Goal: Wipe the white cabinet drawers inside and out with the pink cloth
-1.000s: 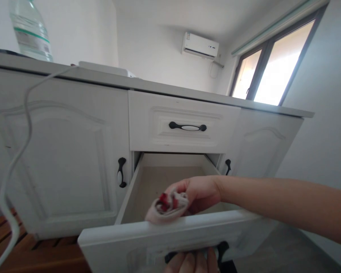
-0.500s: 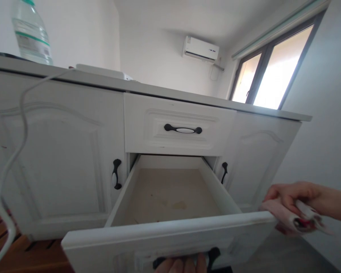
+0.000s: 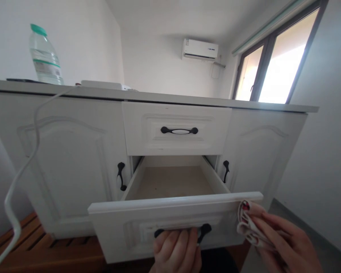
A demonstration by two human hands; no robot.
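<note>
A white drawer [image 3: 113, 218] juts out of the cabinet, with part of its pale inside showing. My left hand [image 3: 177, 248] is wrapped around the drawer's dark handle [image 3: 205, 230], fingers closed over its middle. At the right, my right hand [image 3: 287, 239] grips a folded pale cloth [image 3: 252, 223] with a red patch. The cloth touches the right end of the drawer front, just below its top edge. A stain-like speck shows on the drawer bottom [image 3: 170, 180]; the rest of the bottom is hidden behind the front panel.
Above is a shut drawer [image 3: 179, 144], with cabinet doors [image 3: 71, 170] on both sides. On the countertop [image 3: 159, 96] stand a plastic bottle [image 3: 47, 62] and a flat white device [image 3: 102, 85]. A white cable [image 3: 22, 170] hangs at left over a slatted wooden surface [image 3: 25, 246].
The drawer has slid partly inward with my left hand on its handle. My right hand and the cloth moved from the front's right end onto its face. The view has shifted.
</note>
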